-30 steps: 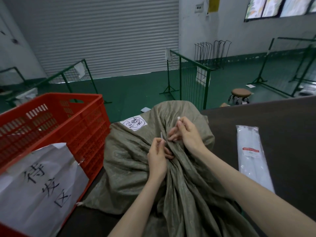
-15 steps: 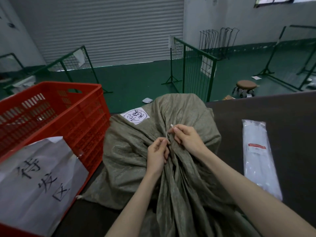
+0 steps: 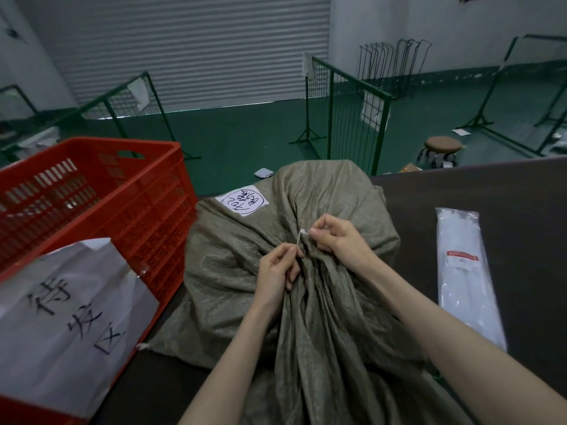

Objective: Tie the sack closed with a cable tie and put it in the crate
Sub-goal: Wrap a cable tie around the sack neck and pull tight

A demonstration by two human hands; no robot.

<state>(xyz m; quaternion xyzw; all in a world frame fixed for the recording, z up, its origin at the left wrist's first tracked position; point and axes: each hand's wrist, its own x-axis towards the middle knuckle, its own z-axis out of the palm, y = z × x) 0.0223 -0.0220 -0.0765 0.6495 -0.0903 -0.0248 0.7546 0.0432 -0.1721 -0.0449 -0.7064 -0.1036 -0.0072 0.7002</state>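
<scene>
Nearest me, my two forearms reach in over the gathered neck of the sack (image 3: 233,271), which lies on the dark desk (image 3: 491,191) near its far left corner, its bulk bulging away from me. My left hand (image 3: 276,271) has its fingers (image 3: 288,251) pressed together on the lower run of the white cable tie (image 3: 300,237), right at the bunched cloth. My right hand (image 3: 340,237) pinches the tie's upper end between thumb and forefinger, just above the left. I judge I am in the middle of the tying step: the tie seems to be round the neck, but whether the tail is through the head I cannot tell. Next I would need to pull it tight while pinning the gather. To the right, near the desk's right edge, lies a clear bag of spare ties (image 3: 466,271). On the left stands the red crate (image 3: 101,191), a paper sign (image 3: 61,317) on its near side; the sack goes there afterwards.
</scene>
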